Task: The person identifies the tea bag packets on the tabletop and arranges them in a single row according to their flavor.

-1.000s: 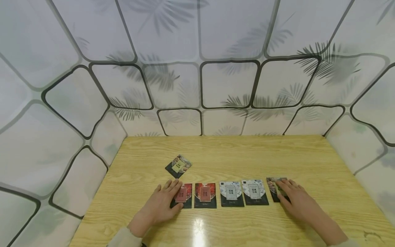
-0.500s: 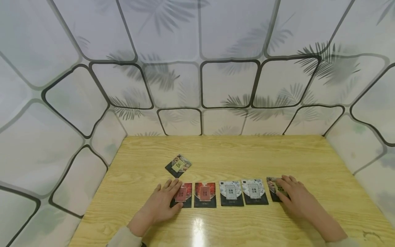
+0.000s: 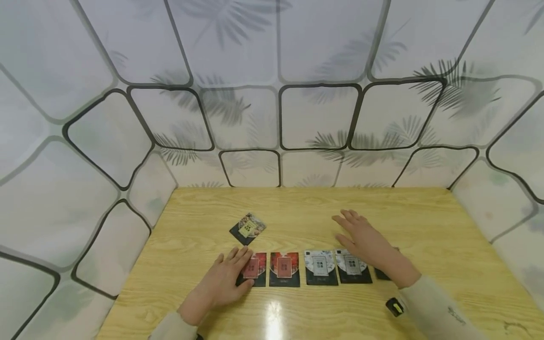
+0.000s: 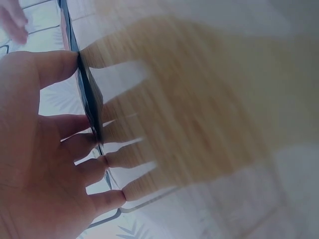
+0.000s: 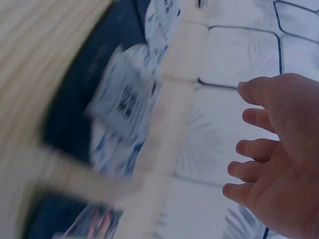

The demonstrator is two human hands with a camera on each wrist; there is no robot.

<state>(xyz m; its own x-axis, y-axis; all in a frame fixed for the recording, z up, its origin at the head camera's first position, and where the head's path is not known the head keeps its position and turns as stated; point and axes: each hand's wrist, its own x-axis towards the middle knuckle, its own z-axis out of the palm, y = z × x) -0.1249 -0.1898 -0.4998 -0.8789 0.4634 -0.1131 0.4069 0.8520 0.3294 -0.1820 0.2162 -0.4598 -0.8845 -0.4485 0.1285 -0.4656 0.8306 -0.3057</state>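
A row of flat packets lies across the wooden table in the head view. My left hand point(image 3: 218, 278) rests at its left end, with thumb and fingertips against the left red-and-black packet point(image 3: 257, 267). Edge-on in the left wrist view, that packet point(image 4: 89, 94) meets the fingertips. A second red-and-black packet point(image 3: 284, 269) lies beside it. Further right are two white-and-black packets point(image 3: 320, 267). My right hand point(image 3: 367, 243) reaches over the right white packet point(image 3: 352, 270), its fingers extended and holding nothing. Beneath its wrist, a dark packet point(image 3: 381, 274) is mostly hidden.
A packet with a yellow label point(image 3: 248, 228) lies turned at an angle behind the row's left end. The wooden table point(image 3: 297, 208) ends at a patterned fabric wall point(image 3: 314, 118) at the back, with more of it on both sides.
My right hand has left the dark packet at the right end and moved left and away from me, over the right white packet. The left hand has stayed put.
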